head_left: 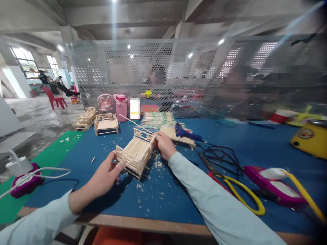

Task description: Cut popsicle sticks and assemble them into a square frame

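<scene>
A miniature bed made of thin wooden sticks (136, 149) is held tilted a little above the blue table (163, 200). My left hand (109, 170) grips its near left corner, thumb on the end rail. At the far right corner, my right hand (165, 144) has its fingers closed on the frame; the fingertips are partly hidden. A long thin stick (135, 123) slants out behind the bed toward my right hand. Just beyond that hand, a blue glue gun (187, 133) rests on a pale wooden board (172, 132).
More stick furniture (106, 123) stands at the back left beside a pink jug (121, 107). Stick bundles (158, 119) lie near a perforated metal screen (102, 68). Right are scissors (230, 185), black cable (222, 156) and a purple power strip (276, 187). Small wood scraps litter the table.
</scene>
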The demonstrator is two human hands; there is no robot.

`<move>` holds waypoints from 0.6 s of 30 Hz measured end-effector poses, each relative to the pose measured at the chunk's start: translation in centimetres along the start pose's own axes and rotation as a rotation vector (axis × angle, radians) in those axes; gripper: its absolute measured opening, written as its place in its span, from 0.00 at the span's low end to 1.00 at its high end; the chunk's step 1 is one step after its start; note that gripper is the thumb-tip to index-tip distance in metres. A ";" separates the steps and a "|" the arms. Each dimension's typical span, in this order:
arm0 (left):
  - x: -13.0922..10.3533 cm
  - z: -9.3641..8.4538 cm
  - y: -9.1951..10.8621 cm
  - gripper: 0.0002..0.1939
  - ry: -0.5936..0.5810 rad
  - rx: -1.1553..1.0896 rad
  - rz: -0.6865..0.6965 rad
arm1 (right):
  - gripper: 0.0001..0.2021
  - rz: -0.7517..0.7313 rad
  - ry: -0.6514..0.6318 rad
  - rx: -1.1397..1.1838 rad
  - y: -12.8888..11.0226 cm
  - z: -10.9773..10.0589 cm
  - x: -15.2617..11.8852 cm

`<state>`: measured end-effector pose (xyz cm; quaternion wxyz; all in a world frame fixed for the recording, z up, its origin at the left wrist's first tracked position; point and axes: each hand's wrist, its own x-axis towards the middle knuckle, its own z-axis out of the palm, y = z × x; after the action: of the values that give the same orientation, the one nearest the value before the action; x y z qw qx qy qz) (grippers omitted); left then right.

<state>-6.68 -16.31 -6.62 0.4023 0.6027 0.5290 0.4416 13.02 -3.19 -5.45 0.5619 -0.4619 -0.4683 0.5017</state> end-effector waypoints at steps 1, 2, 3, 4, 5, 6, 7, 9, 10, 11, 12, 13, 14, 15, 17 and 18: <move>0.5 0.2 0.0 0.20 0.011 0.005 0.037 | 0.07 -0.011 -0.003 0.000 -0.3 0.0 -0.1; 1.3 0.1 0.2 0.19 0.057 0.014 0.079 | 0.06 -0.023 -0.005 0.007 -0.6 0.0 -0.2; 2.4 -0.1 0.4 0.17 0.112 0.025 0.132 | 0.06 -0.035 -0.010 0.024 -1.0 0.0 -0.3; 3.8 -0.6 0.8 0.17 0.158 0.042 0.177 | 0.06 -0.045 -0.019 0.053 -1.3 0.0 -0.4; 5.2 -1.2 1.2 0.16 0.183 0.051 0.213 | 0.06 -0.056 -0.031 0.092 -1.6 0.1 -0.4; 6.6 -1.9 1.5 0.16 0.172 0.023 0.223 | 0.05 -0.061 -0.044 0.139 -1.9 0.1 -0.4; 7.9 -2.5 1.7 0.17 0.117 -0.028 0.202 | 0.05 -0.055 -0.050 0.186 -2.0 0.2 -0.4; 10.2 -3.3 1.5 0.19 0.026 -0.120 0.157 | 0.05 -0.014 -0.036 0.250 -1.8 0.5 -0.4; 11.2 -3.5 1.2 0.19 -0.008 -0.157 0.141 | 0.04 0.014 -0.019 0.263 -1.6 0.6 -0.3; 12.0 -3.5 0.7 0.20 -0.037 -0.191 0.116 | 0.04 0.042 0.000 0.265 -1.3 0.8 -0.3; 12.7 -3.4 0.2 0.20 -0.045 -0.207 0.082 | 0.04 0.064 0.016 0.260 -1.0 0.8 -0.2; 13.3 -3.3 -0.3 0.21 -0.036 -0.197 0.047 | 0.05 0.079 0.028 0.250 -0.7 0.9 -0.1; 13.7 -3.2 -0.8 0.21 -0.011 -0.170 0.011 | 0.05 0.092 0.034 0.239 -0.4 0.9 -0.1; 13.9 -3.1 -1.2 0.22 0.018 -0.136 -0.021 | 0.06 0.107 0.039 0.227 -0.2 0.8 0.0; 13.7 -3.4 -1.8 0.24 0.065 -0.080 -0.074 | 0.07 0.132 0.040 0.203 0.0 0.7 -0.1; 13.2 -3.7 -2.0 0.24 0.082 -0.054 -0.084 | 0.07 0.142 0.035 0.191 0.0 0.6 -0.1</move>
<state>-10.17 -2.89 -6.06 0.4146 0.5503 0.5580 0.4625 12.42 -3.27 -5.42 0.5746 -0.4467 -0.3747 0.5743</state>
